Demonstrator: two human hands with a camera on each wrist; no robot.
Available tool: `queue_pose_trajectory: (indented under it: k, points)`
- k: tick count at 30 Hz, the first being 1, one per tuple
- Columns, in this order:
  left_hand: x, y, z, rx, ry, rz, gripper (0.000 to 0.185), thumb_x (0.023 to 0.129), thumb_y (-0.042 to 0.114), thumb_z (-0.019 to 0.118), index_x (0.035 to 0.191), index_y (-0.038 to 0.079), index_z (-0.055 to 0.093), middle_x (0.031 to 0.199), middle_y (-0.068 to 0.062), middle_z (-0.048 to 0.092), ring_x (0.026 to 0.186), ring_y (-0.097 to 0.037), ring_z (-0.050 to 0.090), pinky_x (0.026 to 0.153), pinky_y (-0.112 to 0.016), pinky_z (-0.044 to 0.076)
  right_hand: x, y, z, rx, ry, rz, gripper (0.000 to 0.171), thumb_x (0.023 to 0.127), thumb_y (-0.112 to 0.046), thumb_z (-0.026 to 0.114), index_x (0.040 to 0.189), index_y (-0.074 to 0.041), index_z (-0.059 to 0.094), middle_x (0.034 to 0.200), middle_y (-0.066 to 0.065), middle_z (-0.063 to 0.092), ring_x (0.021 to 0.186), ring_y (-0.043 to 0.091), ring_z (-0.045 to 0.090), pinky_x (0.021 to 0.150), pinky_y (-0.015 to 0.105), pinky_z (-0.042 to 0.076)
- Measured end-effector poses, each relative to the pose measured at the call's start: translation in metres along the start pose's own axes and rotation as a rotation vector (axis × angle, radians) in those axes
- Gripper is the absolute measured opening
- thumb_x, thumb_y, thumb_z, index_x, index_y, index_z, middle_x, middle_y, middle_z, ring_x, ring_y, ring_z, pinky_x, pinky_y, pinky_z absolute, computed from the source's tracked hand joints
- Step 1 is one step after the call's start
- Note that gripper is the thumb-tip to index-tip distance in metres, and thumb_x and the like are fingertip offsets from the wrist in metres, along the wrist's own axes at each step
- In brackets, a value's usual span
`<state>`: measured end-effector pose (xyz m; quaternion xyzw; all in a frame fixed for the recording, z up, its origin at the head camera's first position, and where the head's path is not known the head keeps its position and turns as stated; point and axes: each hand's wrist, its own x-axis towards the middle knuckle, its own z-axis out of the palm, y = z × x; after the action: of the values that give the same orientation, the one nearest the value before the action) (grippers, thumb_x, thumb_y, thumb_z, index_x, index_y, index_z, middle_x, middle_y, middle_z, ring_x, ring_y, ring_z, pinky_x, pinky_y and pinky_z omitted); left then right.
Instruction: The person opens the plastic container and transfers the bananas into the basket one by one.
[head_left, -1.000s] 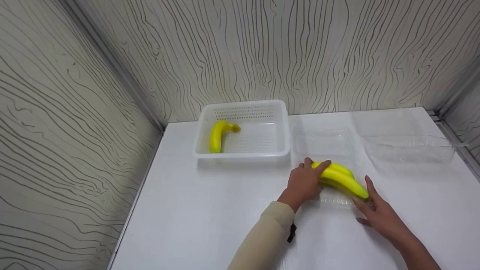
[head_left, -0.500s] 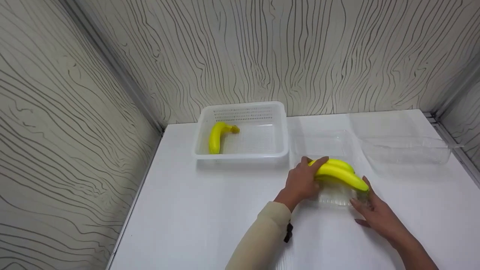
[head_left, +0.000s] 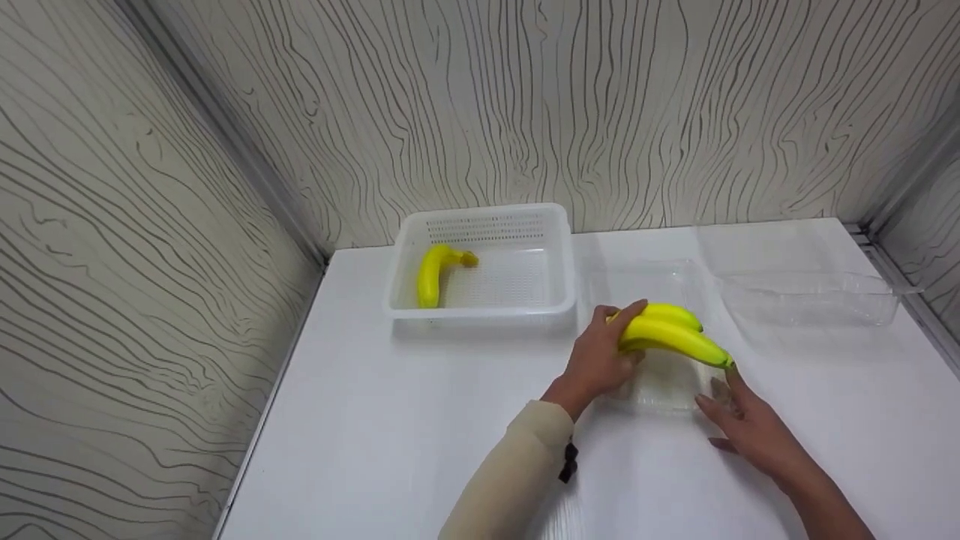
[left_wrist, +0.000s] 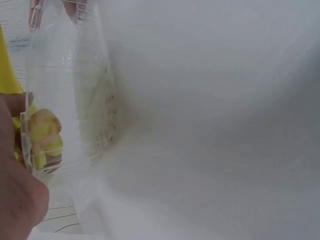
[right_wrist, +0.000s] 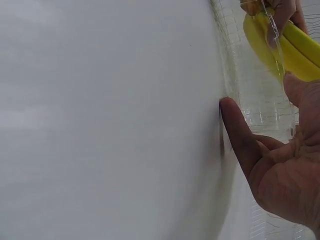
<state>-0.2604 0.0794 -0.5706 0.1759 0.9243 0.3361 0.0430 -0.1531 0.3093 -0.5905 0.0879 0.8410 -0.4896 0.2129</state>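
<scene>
My left hand (head_left: 600,360) grips a bunch of yellow bananas (head_left: 671,337) near its stem end, thumb over the top. The bunch is tilted above a clear plastic clamshell box (head_left: 664,386), its tips pointing right. Through the box wall in the left wrist view, the stem end (left_wrist: 44,129) shows yellow and brownish. My right hand (head_left: 757,431) rests at the box's near right corner with fingers spread, one fingertip by the lower banana's tip. In the right wrist view, the right hand (right_wrist: 285,170) lies against the box wall, with one finger reaching down towards the table.
A white perforated basket (head_left: 480,311) stands at the back, left of centre, with a single banana (head_left: 430,277) in it. Another clear plastic box (head_left: 814,304) lies open at the back right. Patterned wall panels (head_left: 480,112) border the white table (head_left: 360,420).
The left hand has raised the bananas slightly and shifted them up and left in the head view. The right hand has stayed almost in place at the box corner.
</scene>
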Motion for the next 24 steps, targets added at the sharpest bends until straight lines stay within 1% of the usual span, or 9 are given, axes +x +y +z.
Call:
queue_pose_trajectory:
  k: [2,5,9,15,17,20,24]
  points:
    - [-0.002,0.001,-0.003,-0.019,0.012,0.001,0.082,0.097,0.027,0.079,0.159,0.058,0.036,0.146,0.008,0.050,0.116,-0.009,0.061,0.113,-0.030,0.054,-0.001,-0.001,0.001,-0.024,0.008,-0.002,0.109,0.105,-0.069,0.050,0.164,-0.023,-0.029,0.176,0.031,0.003,0.157,0.056,0.030,0.094,0.043,0.065]
    - [-0.005,0.002,-0.007,-0.044,0.035,0.006,0.081,0.097,0.029,0.080,0.161,0.055,0.036,0.145,0.008,0.051,0.116,-0.008,0.061,0.113,-0.028,0.053,-0.002,-0.002,0.002,-0.047,0.018,-0.012,0.107,0.105,-0.068,0.051,0.163,-0.029,-0.030,0.175,0.033,0.004,0.156,0.057,0.030,0.093,0.043,0.065]
    - [-0.008,0.005,-0.012,-0.068,0.068,0.013,0.083,0.096,0.032,0.082,0.161,0.055,0.035,0.144,0.009,0.051,0.117,-0.007,0.060,0.113,-0.027,0.052,-0.001,-0.001,0.002,-0.047,0.022,-0.027,0.105,0.105,-0.065,0.053,0.161,-0.035,-0.031,0.175,0.034,0.007,0.157,0.059,0.026,0.093,0.044,0.065]
    - [-0.010,0.010,-0.024,-0.030,0.133,0.067,0.082,0.096,0.034,0.082,0.162,0.050,0.035,0.144,0.008,0.052,0.118,-0.008,0.061,0.110,-0.025,0.053,0.002,0.002,0.000,-0.028,0.016,-0.050,0.105,0.106,-0.060,0.056,0.162,-0.037,-0.030,0.175,0.034,0.007,0.158,0.058,0.025,0.093,0.045,0.065]
    - [-0.010,0.012,-0.031,-0.032,0.151,0.085,0.081,0.096,0.034,0.082,0.162,0.048,0.036,0.144,0.007,0.052,0.118,-0.009,0.062,0.109,-0.025,0.054,0.002,0.002,0.000,-0.027,0.015,-0.049,0.105,0.107,-0.060,0.056,0.162,-0.037,-0.030,0.175,0.034,0.006,0.158,0.058,0.025,0.093,0.046,0.065]
    - [-0.010,0.015,-0.045,-0.038,0.191,0.094,0.080,0.096,0.034,0.082,0.162,0.046,0.038,0.144,0.005,0.053,0.119,-0.010,0.062,0.109,-0.026,0.054,0.002,0.002,0.000,-0.025,0.009,-0.043,0.105,0.107,-0.060,0.056,0.163,-0.037,-0.030,0.175,0.034,0.005,0.158,0.059,0.022,0.093,0.046,0.065]
    - [-0.005,0.014,-0.069,-0.038,0.262,0.074,0.078,0.097,0.035,0.081,0.162,0.045,0.039,0.145,0.003,0.053,0.122,-0.014,0.064,0.110,-0.031,0.055,0.000,0.000,0.000,-0.006,0.005,-0.041,0.106,0.106,-0.059,0.057,0.163,-0.038,-0.030,0.175,0.033,0.003,0.159,0.061,0.015,0.093,0.046,0.065]
